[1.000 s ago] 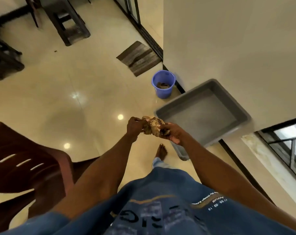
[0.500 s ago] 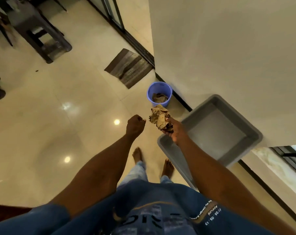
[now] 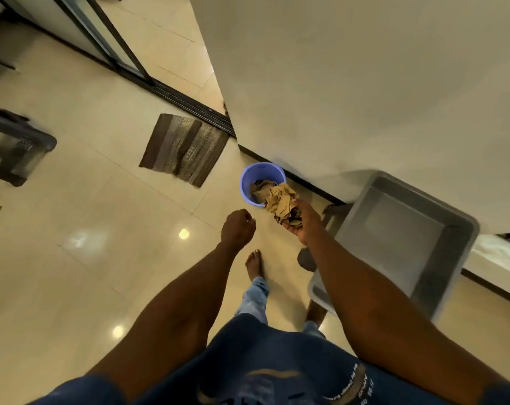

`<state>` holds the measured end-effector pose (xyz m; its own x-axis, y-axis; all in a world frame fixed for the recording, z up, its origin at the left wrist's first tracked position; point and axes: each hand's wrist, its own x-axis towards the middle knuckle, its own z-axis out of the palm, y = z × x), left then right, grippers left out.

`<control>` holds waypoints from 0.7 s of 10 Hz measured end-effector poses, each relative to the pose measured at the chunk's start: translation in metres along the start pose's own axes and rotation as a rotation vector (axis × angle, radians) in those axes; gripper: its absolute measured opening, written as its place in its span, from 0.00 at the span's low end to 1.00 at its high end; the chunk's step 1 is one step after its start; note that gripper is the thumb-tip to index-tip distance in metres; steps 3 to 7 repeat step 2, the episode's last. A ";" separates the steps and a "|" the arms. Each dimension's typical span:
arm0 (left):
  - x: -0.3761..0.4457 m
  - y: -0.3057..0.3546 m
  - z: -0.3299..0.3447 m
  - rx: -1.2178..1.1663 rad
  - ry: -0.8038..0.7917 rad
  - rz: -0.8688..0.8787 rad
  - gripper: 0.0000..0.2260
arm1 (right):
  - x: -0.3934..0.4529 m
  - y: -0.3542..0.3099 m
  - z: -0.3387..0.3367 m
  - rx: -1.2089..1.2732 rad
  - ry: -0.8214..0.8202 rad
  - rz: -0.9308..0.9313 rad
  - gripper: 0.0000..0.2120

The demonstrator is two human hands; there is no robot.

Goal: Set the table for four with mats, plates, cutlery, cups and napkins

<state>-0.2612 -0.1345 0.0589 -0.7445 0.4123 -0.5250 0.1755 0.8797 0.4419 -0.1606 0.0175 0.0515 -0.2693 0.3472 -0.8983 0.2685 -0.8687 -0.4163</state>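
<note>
My right hand (image 3: 305, 223) grips a crumpled wad of brown paper (image 3: 281, 203) and holds it out at the near rim of a small blue bucket (image 3: 249, 179) standing on the floor by the wall. The bucket has some crumpled scraps inside. My left hand (image 3: 237, 228) is a closed fist with nothing in it, a little left of the wad. A grey plastic tub (image 3: 406, 235) sits under my right forearm; what supports it is hidden. No table, mats, plates, cutlery or cups are in view.
A striped brown doormat (image 3: 183, 147) lies on the glossy tile floor before a sliding-door track (image 3: 189, 103). A white wall (image 3: 365, 83) runs along the right. Dark furniture (image 3: 11, 147) stands at far left. My bare foot (image 3: 253, 263) is below the hands.
My left hand let go of the paper wad and closed into a fist. I have walked closer to the blue bucket, and my right hand has carried the wad up to its rim.
</note>
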 end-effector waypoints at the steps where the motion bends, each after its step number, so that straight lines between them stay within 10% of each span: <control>1: 0.026 -0.007 -0.026 -0.012 -0.010 -0.001 0.09 | 0.026 -0.011 0.035 0.024 -0.050 0.008 0.27; 7: 0.048 -0.020 -0.038 -0.020 -0.021 0.008 0.08 | 0.043 -0.011 0.053 0.011 -0.101 0.021 0.30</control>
